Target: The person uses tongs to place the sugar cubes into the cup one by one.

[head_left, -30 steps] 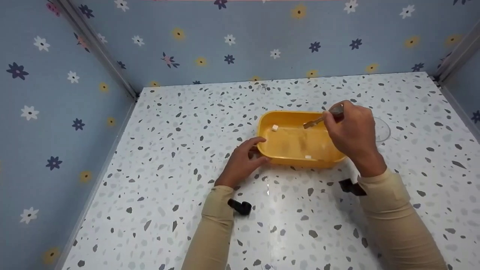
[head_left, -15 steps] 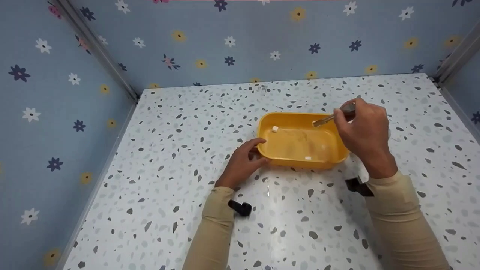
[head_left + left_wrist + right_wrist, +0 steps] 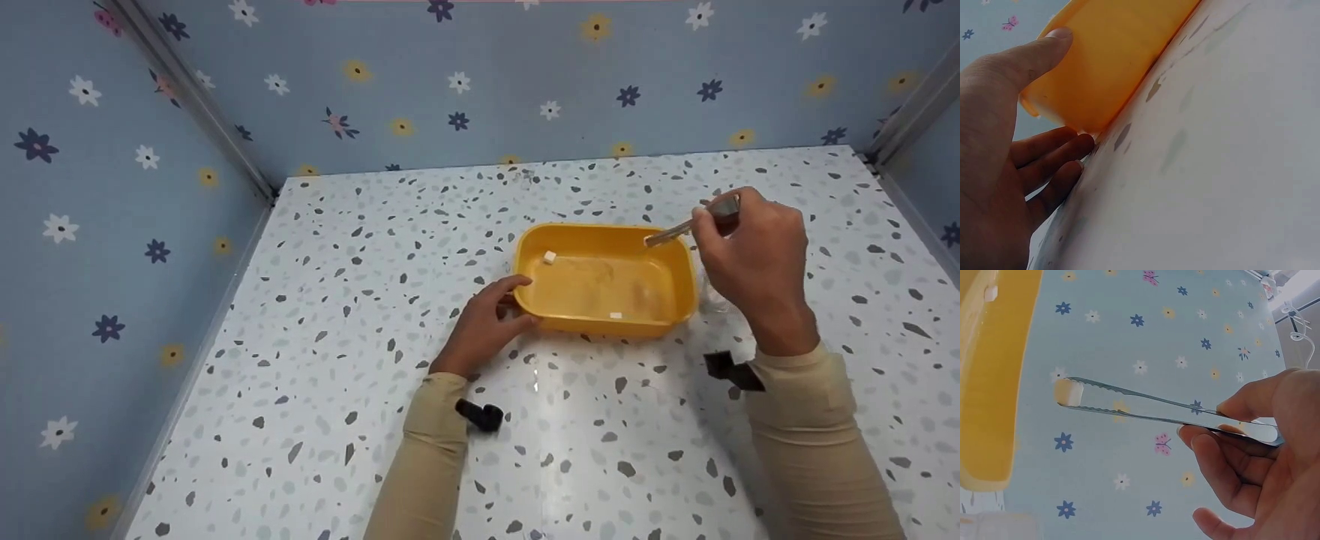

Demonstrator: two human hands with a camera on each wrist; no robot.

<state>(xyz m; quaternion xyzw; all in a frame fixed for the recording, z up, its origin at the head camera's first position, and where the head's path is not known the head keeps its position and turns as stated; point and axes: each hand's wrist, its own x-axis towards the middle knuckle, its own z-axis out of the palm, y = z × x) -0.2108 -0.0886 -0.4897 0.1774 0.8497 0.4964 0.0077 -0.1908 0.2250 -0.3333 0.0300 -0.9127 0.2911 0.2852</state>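
My left hand (image 3: 480, 326) holds the left end of a yellow rectangular tray (image 3: 600, 328), a finger over its rim and the thumb on the near wall. In the left wrist view the thumb presses the tray's wall, while other fingers curl below its corner. My right hand (image 3: 757, 255) pinches metal tweezers (image 3: 1129, 392) between thumb and fingers, above the tray's far right corner. A small white cube (image 3: 1069, 392) is gripped between the tweezer tips. Inside the tray lie another white cube (image 3: 550, 257) at the left and a white piece (image 3: 616, 316) along the near wall.
A clear container (image 3: 716, 294) stands just right of the tray, mostly hidden under my right hand. All this is on a white speckled table (image 3: 360, 300). Flower-patterned blue walls (image 3: 495, 82) rise behind and at the sides.
My right hand has moved right and slightly away, carrying the tweezers from over the tray's middle to its far right corner. The left hand and the tray stay where they were.
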